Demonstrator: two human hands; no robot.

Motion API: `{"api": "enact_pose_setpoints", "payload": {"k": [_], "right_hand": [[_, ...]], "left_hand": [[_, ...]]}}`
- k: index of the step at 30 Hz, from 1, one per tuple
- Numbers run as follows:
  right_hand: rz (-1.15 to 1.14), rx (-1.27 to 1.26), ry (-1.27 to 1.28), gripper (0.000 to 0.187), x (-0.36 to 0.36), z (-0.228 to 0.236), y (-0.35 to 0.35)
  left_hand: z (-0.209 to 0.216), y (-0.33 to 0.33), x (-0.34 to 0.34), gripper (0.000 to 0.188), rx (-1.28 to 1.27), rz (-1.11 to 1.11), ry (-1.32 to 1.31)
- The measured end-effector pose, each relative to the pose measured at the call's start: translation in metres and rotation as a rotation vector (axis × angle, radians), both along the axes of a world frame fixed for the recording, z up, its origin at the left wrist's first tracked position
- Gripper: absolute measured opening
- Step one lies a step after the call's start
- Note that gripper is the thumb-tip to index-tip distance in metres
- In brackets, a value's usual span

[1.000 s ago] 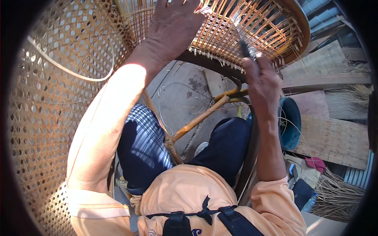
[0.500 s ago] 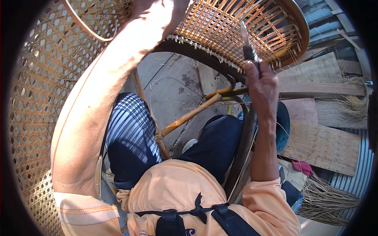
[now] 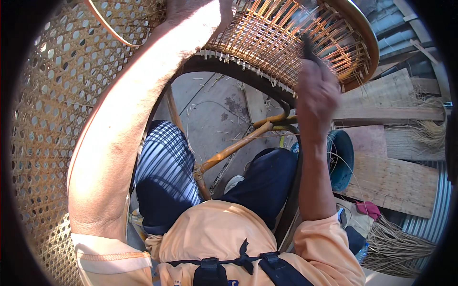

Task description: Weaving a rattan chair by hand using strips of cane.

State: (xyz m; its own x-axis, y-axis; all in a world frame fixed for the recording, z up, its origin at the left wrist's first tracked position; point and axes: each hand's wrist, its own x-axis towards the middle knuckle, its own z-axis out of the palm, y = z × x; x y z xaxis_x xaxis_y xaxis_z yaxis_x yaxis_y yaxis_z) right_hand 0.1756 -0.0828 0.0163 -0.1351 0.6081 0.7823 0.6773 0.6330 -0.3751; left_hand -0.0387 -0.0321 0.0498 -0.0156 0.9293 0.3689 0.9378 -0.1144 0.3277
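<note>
In front of me is a rattan chair frame with a woven cane panel (image 3: 267,38), its strands crossing in an open grid and short pale ends sticking out along the lower edge. My right hand (image 3: 317,93) is closed around the dark handle of a knife (image 3: 307,47), held over the right part of the panel; motion smears its blade. At the panel's left edge rests my left hand (image 3: 198,16). The top of the picture and the hand's own back hide most of its fingers, so what they grip does not show.
A wide cane mesh sheet (image 3: 52,143) curves up on the left. Bamboo poles (image 3: 234,148) of the frame cross between my knees. Right of me are a dark teal bucket (image 3: 341,167), wooden boards (image 3: 396,183), a bundle of cane strips (image 3: 396,243) and a red cloth (image 3: 368,209).
My right hand has shifted slightly with the knife and is now blurred. The view has tilted a little, showing more of the bucket. My left hand stays at the panel's edge.
</note>
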Motion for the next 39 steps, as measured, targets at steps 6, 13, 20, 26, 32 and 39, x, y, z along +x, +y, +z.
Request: {"api": "enact_pose_setpoints", "payload": {"k": [6, 13, 20, 26, 32, 39], "right_hand": [[0.076, -0.302, 0.235, 0.027, -0.007, 0.011, -0.009], [-0.014, -0.459, -0.040, 0.031, -0.017, 0.012, 0.000], [0.047, -0.373, 0.013, 0.025, -0.025, -0.002, -0.001], [0.080, -0.269, 0.292, 0.029, -0.003, -0.006, -0.011], [0.038, -0.487, 0.217, 0.029, 0.007, 0.005, -0.014], [0.051, -0.528, 0.089, 0.022, 0.007, -0.029, -0.018]], "left_hand": [[-0.006, -0.001, 0.001, 0.023, 0.022, 0.028, 0.038], [-0.022, 0.000, -0.005, 0.024, 0.048, 0.049, 0.058], [-0.031, -0.002, -0.011, 0.025, 0.065, 0.068, 0.099], [-0.034, 0.006, -0.013, 0.026, 0.078, 0.054, 0.155], [0.001, 0.003, 0.002, 0.022, 0.040, 0.072, 0.139], [-0.009, -0.054, -0.007, 0.007, 0.326, -0.268, -0.077]]}}
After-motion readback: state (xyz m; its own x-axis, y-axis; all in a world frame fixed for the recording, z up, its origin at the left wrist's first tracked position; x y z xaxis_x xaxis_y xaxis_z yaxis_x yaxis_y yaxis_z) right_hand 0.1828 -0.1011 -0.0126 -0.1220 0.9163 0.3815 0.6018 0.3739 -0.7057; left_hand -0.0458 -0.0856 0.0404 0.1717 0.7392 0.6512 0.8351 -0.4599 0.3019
